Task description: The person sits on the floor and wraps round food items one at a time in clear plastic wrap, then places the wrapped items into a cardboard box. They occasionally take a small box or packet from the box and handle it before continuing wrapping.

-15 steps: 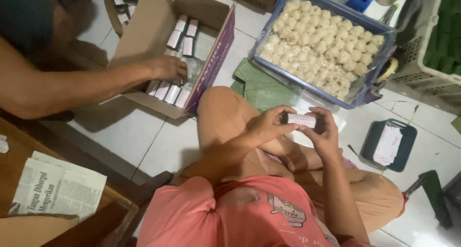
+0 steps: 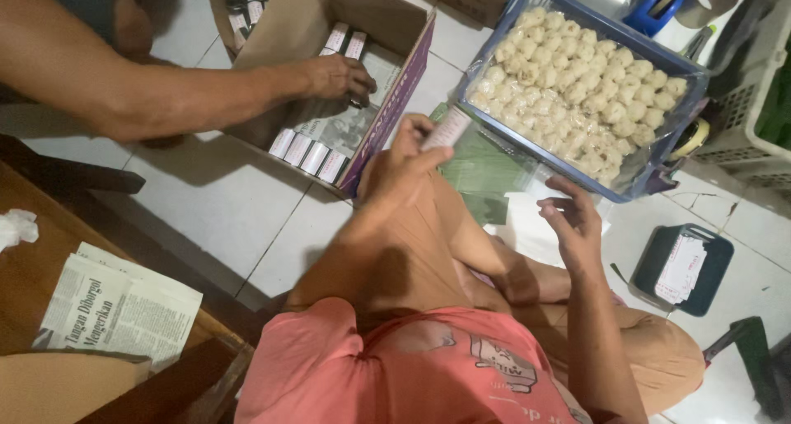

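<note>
1. One small wrapped packet, white with a pink band, is being pinched between the thumb and fingertips of the left hand, which is closing firmly around its lower end and holding it out above the knee, between the cardboard box and the blue tray.
2. Empty and loosely open, the right hand is hovering palm-in with its fingers curled, just beside the near corner of the tray and touching nothing.
3. Directly ahead of both hands, a blue plastic tray is sitting on the tiled floor, lined with clear film and filled with pale, round dough-like pieces.
4. Under the tray's near edge, a stack of green sheets is lying flat on the floor, partly hidden behind the left hand.
5. To the left, an open cardboard box is holding rows of similar pink-and-white packets standing on end.
6. Reaching into that box from the upper left is another person's hand, resting on the packets inside.
7. At the far right, a dark green dish is holding white paper slips.
8. At lower left, a folded newspaper is lying on a wooden surface.
</note>
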Tool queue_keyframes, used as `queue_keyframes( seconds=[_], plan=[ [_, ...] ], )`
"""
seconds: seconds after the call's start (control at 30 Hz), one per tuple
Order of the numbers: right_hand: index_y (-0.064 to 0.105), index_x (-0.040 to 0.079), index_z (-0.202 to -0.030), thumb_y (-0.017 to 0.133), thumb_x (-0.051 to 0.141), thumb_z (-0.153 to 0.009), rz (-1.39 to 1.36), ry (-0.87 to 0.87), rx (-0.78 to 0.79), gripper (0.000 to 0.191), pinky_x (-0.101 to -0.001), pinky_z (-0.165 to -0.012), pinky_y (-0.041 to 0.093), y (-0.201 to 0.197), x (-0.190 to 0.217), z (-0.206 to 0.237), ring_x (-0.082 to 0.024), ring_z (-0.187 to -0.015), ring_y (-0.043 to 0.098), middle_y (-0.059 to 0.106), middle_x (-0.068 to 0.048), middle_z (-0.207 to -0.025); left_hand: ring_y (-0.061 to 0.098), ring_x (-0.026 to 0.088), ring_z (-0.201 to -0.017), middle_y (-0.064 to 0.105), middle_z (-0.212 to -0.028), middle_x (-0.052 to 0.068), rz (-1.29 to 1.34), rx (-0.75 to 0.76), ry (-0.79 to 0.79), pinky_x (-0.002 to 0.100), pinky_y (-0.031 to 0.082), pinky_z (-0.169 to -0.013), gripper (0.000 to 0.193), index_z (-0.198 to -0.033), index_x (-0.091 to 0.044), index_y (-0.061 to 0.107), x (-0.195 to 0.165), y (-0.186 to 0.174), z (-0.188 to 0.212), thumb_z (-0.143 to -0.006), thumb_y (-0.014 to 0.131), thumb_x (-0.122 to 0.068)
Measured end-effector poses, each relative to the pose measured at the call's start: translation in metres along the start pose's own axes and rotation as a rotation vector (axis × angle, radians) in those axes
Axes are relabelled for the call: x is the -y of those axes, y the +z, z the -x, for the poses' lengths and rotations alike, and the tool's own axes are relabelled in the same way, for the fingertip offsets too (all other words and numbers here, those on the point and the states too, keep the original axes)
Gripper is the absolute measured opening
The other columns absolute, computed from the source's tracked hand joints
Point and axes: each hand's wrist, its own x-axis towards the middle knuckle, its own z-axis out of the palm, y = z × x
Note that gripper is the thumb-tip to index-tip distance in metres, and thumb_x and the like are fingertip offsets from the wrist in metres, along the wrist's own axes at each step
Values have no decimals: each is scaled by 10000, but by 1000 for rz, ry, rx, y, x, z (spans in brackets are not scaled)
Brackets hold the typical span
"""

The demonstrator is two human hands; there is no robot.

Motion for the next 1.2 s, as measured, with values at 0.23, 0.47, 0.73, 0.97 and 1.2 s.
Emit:
queue_keyframes(
  seconds=[0.23, 0.47, 0.73, 0.97, 1.2],
  plan=[
    [634, 50, -1304, 775, 145, -895, 316, 82, 3, 443, -320, -817, 558, 15, -1, 5, -182, -1024, 653, 618, -72, -1295, 548, 178, -920, 513, -1052, 91, -496, -404, 282, 319, 516, -745, 506, -1115, -50, 477, -69, -64, -51, -732, 807, -72],
    [676, 41, -1232, 785, 150, -873, 419, 118, 51, 391, -325, -794, 574, 18, -10, 0, -185, -973, 690, 617, -95, -1258, 714, 266, -939, 713, -1009, 186, -1014, -445, -36, 373, 572, -817, 580, -1110, 15, 558, -83, -105, -163, -682, 843, -254],
    [685, 40, -1213, 793, 135, -824, 436, 223, 31, 414, -349, -742, 600, 27, -75, -31, -207, -928, 689, 625, -101, -1240, 638, 372, -1201, 662, -1233, 277, -1527, -231, -388, 399, 519, -1017, 739, -1117, 67, 708, -34, -122, -259, -693, 882, -512],
    [667, 45, -1213, 731, 92, -842, 403, 355, 44, 380, -359, -792, 619, 27, -116, -69, -238, -977, 729, 635, -103, -1239, 700, 410, -1138, 707, -1159, 317, -1590, -112, -266, 435, 574, -953, 476, -1050, 64, 770, -8, -122, -316, -844, 789, -365],
    [685, 39, -1211, 716, 160, -873, 406, 287, 62, 359, -358, -828, 605, 39, -115, -90, -259, -988, 726, 660, -131, -1198, 674, 350, -1169, 694, -1218, 270, -1216, 59, -349, 435, 521, -1004, 514, -1215, 30, 679, 13, -107, -346, -883, 735, -359]
  ],
)
